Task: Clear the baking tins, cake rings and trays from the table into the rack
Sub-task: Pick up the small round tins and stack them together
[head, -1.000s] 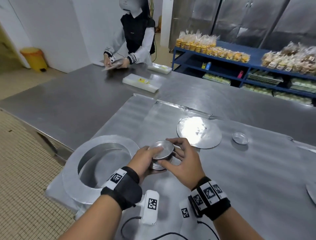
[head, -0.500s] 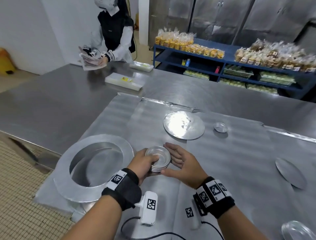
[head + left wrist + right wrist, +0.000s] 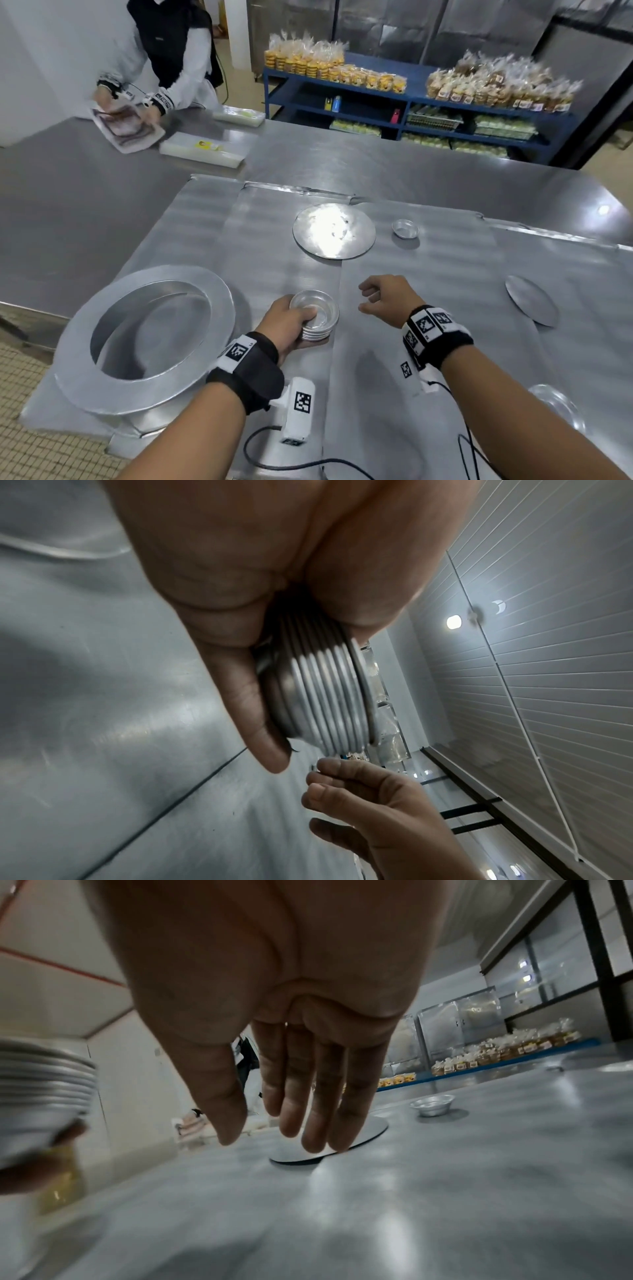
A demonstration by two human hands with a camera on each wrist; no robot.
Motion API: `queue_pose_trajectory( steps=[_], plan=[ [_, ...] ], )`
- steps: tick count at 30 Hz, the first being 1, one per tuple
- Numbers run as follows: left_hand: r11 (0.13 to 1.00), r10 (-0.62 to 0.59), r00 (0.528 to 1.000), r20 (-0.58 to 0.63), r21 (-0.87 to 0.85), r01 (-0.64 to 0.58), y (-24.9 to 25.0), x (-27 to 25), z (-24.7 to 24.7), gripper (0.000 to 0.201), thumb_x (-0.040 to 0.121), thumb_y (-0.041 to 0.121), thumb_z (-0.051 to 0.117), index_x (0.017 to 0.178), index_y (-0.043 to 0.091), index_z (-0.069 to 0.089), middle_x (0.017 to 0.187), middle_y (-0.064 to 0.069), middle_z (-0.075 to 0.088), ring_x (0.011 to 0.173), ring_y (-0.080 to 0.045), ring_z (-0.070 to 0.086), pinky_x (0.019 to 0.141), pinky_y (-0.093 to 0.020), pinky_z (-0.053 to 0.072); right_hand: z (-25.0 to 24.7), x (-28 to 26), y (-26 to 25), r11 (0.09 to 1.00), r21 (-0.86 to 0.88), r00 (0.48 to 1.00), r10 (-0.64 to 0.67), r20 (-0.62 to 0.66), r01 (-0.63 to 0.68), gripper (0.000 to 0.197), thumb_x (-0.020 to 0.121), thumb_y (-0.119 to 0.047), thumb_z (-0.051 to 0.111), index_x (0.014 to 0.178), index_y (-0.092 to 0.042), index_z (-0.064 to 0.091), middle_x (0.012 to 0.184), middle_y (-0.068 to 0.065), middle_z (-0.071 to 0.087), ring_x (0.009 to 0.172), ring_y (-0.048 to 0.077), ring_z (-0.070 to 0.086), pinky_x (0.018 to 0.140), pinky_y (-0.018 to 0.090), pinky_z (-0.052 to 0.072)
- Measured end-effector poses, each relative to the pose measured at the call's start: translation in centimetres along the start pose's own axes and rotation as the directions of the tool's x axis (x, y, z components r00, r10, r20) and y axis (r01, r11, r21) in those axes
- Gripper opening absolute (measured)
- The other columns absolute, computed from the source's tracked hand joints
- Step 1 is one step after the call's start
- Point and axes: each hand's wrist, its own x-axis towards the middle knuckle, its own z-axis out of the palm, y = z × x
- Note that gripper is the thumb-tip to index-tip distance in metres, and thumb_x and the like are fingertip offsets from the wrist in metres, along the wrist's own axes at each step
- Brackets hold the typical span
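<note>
**Right hand off the tin stack, left hand keeps it**

The right hand has come away from the stack of small round tins, which it was steadying half a second ago; the single small tin that was on top a second ago now sits nested with the rest. The stack remains in the left hand, thumb hooked over the top rim and fingers wrapped under the base — the left wrist view shows the ribbed edges of many nested tins pressed between thumb and fingers, held above the steel table. The right hand hovers just beside the stack, holding nothing, its fingers loose and slightly bent, pointing down toward the tabletop.

Further out on the table a flat round metal disc lies ahead of the hands, with one more small tin just to its right, standing alone. A second flat disc lies well off to the right, and a shiny round pan shows partly behind the right forearm. To the left sits a large wide-rimmed cake ring, near the table's edge.

Across the far table another person handles a packet, in front of flat white boxes — behind, a blue shelf rack carries bagged baked goods.
</note>
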Motion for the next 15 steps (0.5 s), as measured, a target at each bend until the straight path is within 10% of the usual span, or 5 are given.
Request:
queue_pose_trajectory(
  steps=[15],
  plan=[
    [0.999, -0.04, 0.992, -0.119, -0.005, 0.04, 0.1, 8.6, 7.6, 0.027, 0.092, -0.005, 0.057, 0.118, 0.0, 0.058, 0.111, -0.028, 0.066, 0.091, -0.042, 0.068, 0.08, -0.06, 0.058, -8.4, 18.3, 10.8, 0.891, -0.436, 0.991, 0.089, -0.103, -0.125, 0.041, 0.081, -0.027, 0.068, 0.117, -0.011, 0.057, 0.122, 0.011, 0.058, 0.114, 0.03, 0.055, 0.091, 0.033, 0.047]
  ],
)
